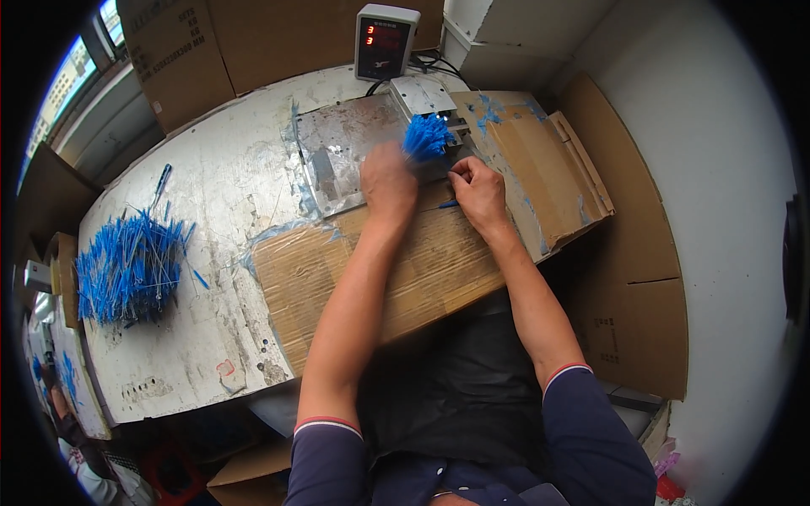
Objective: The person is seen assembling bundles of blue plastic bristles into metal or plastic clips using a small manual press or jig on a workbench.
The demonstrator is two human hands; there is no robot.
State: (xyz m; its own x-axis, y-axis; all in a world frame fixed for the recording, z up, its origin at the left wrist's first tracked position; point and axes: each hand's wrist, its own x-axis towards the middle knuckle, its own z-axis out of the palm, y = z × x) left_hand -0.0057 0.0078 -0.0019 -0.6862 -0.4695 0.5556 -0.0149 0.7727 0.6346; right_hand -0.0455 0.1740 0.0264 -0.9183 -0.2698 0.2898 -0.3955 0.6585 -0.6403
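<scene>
On the metal plate, my left hand is smeared by motion, its fingers curled beside a bundle of thin blue strips. Whether that hand touches the bundle I cannot tell. A short way to the right, my right hand pinches thumb and fingertips together; anything between them is too small to make out. The bundle lies in front of a small grey machine at the far edge of the plate. One short blue piece rests between my wrists.
A large heap of blue strips with thin wire-like ends lies at the table's left, near a pen-like tool. Behind the machine stands a display box with red digits. Taped cardboard covers the near edge; a cardboard box sits right.
</scene>
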